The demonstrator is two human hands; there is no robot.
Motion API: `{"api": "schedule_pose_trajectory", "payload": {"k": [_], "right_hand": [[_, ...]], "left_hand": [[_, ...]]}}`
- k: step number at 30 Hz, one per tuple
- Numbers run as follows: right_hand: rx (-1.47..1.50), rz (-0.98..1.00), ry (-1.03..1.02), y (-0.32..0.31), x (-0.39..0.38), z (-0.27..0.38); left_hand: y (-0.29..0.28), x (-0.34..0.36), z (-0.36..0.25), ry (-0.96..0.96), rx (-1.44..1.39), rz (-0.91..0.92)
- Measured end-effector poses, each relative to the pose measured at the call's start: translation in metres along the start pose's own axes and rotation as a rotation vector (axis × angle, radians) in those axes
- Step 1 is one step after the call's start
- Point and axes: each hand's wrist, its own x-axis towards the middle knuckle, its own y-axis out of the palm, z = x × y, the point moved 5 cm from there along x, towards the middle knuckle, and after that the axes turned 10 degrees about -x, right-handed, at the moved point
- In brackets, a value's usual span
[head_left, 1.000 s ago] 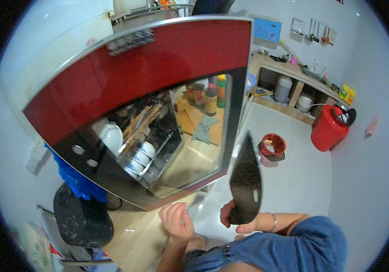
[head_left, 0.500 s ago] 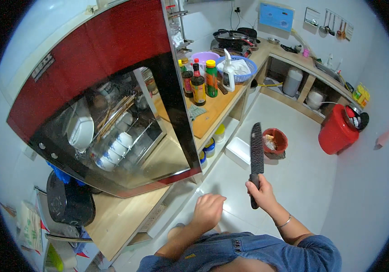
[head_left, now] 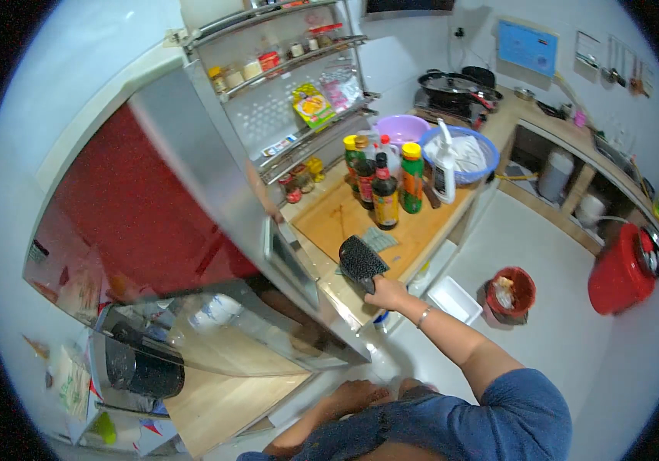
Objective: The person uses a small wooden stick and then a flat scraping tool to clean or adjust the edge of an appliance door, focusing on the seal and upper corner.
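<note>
My right hand is closed round the handle of a kitchen knife with a dark, dimpled blade. The blade is held over the counter's near corner, beside a grey-green cloth on the wooden board. From this angle the blade looks short and broad, and whether it touches the counter cannot be seen. Low in front of my body is my left hand, its fingers loosely stretched, with nothing visible in it. Just left of the knife stands the red, glass-fronted cabinet.
Sauce bottles, a white spray bottle and a blue basket stand on the board. Behind them rises a metal spice rack. A white bin, a small red bucket and a large red bucket stand on the floor.
My right hand has carried the knife from above the floor leftward to the counter corner. My left hand has dropped lower. The view has shifted, bringing the cabinet's grey side and the spice rack into sight.
</note>
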Motion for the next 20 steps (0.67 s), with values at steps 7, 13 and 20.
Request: {"api": "schedule_pose_trajectory", "payload": {"k": [7,13,20], "right_hand": [[-0.041,0.005,-0.182,0.018,0.148,0.015],[0.015,-0.186,-0.118,0.003,0.203,0.003],[0.145,-0.136,-0.429,0.011,0.183,0.007]], "left_hand": [[0.042,0.017,0.049,0.086,-0.170,-0.508],[0.068,0.041,0.025,-0.195,-0.247,-0.542],[0.093,-0.004,-0.002,-0.421,-0.345,-0.754]]}}
